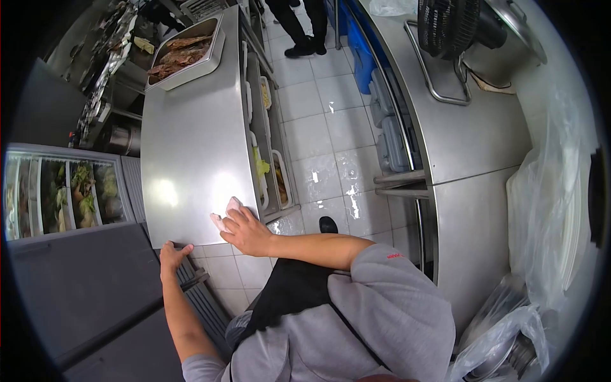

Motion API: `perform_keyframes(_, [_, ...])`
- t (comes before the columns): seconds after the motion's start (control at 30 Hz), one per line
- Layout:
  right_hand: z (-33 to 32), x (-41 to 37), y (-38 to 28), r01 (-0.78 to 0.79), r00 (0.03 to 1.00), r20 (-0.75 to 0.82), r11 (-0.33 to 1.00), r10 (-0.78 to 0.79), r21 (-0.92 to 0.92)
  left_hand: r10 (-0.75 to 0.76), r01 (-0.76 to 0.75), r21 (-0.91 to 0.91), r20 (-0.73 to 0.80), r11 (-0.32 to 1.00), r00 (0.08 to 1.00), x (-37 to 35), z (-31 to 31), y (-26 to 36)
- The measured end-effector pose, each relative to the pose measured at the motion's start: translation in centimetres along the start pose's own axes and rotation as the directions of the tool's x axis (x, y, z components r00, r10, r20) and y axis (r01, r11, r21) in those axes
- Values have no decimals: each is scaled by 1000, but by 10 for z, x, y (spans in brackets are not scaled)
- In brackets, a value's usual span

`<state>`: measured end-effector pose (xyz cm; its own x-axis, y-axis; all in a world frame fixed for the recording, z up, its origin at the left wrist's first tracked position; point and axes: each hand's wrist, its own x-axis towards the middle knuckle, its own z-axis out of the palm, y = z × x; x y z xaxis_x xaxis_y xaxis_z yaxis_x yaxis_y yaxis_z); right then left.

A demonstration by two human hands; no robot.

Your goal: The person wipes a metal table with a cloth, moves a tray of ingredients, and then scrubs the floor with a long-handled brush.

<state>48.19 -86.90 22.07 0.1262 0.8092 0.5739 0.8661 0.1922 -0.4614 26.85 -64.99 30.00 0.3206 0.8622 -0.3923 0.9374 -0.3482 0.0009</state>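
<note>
My right hand is closed on a folded pale pink cloth, which it presses flat against the steel table near its front right corner. Parts of the cloth stick out beyond my fingers. At the table's front left corner, my left hand touches the edge, thumb spread away from the fingers, with nothing held in it. On the far end of the same table stands a deep metal pan of browned, cooked-looking meat.
A glass-topped cold cabinet with greens is at left. Trays of food sit under the table. Across the wet tiled aisle, another steel counter carries a black fan and a large pot. A person's legs are farther up.
</note>
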Motion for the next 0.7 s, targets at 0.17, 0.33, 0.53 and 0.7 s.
perform_keyframes(0.17, [-3,0,-2,-6,1000,11,1000,6,19,-81,83,-29,65,996,995,1,-7,7])
perform_keyframes(0.33, [-1,0,-2,-4,1000,-1,1000,4,20,-66,69,-44,70,997,995,2,-7,6])
perform_keyframes(0.53, [-1,1,-4,-21,1000,-2,999,21,44,-27,26,-51,-16,998,1000,-8,-3,6])
perform_keyframes(0.7, [0,7,-6,-34,997,77,999,31,36,102,-119,-74,-207,990,973,-15,27,-18])
